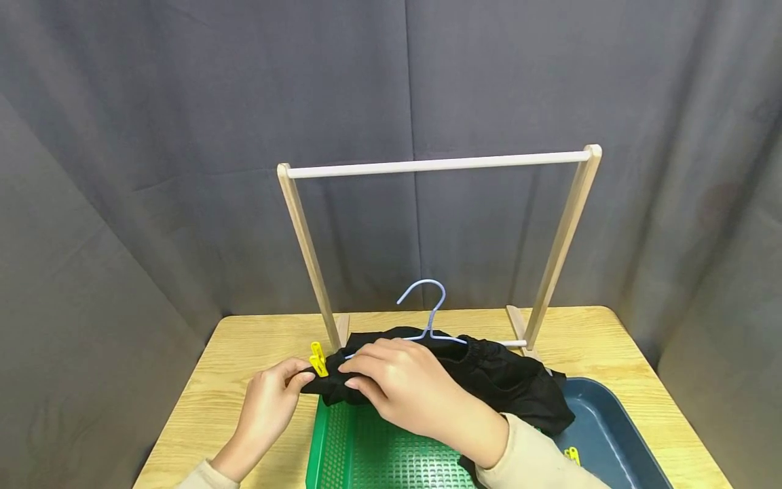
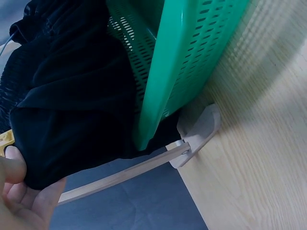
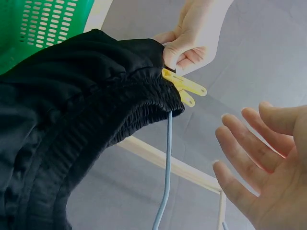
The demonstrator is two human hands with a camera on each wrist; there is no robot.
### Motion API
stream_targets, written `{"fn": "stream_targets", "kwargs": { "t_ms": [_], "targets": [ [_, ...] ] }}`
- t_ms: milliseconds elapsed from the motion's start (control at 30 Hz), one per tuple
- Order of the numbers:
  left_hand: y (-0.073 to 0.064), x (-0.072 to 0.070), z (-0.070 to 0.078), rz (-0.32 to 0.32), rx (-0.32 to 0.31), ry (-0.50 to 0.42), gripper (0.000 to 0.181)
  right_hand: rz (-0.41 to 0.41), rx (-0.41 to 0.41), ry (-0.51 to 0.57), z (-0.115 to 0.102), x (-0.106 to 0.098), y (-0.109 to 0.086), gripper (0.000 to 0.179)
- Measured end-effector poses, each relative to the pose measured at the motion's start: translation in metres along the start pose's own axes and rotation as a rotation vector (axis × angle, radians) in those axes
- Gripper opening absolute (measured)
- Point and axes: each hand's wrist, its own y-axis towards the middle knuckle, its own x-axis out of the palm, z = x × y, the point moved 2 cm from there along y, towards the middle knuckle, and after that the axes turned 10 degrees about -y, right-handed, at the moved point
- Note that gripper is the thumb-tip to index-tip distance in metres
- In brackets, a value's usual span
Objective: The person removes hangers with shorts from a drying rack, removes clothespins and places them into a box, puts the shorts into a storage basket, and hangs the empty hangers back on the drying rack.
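A black garment [image 1: 519,390] with a gathered elastic waistband [image 3: 139,93] lies over the green basket, on a pale blue hanger [image 1: 435,316] whose hook stands up. At the waistband's left end a yellow clothespin [image 1: 318,360] is clipped on. Beside that clothespin, my left hand [image 1: 269,397] pinches the cloth's edge between thumb and fingers; the left wrist view shows the cloth [image 2: 72,110] stretching away from this grip. My right hand [image 1: 406,387] is just right of the clothespin. Its fingers look extended and apart from the cloth in the right wrist view, holding nothing.
A perforated green basket [image 1: 320,441] stands in front, with a dark blue tray [image 1: 635,441] to its right. Another yellow clothespin [image 1: 572,456] lies in the tray. Behind the garment rises a wooden rack with a white bar [image 1: 440,164]. Grey curtains surround the wooden table [image 1: 208,380].
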Motion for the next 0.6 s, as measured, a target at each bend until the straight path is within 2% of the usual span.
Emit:
{"fn": "stream_targets", "kwargs": {
  "t_ms": [200, 400, 600],
  "targets": [
    [-0.002, 0.000, 0.001, -0.027, -0.045, -0.018, 0.006, 0.026, 0.057, 0.010, -0.008, 0.004, 0.009, 0.013],
    [-0.003, 0.003, 0.005, -0.033, -0.044, -0.026, 0.006, 0.058, 0.099, -0.040, -0.008, 0.005, 0.018, 0.013],
    [-0.001, 0.003, 0.006, -0.030, -0.050, -0.019, 0.008, 0.048, 0.150, -0.077, -0.003, 0.011, 0.027, 0.014]
  ]
}}
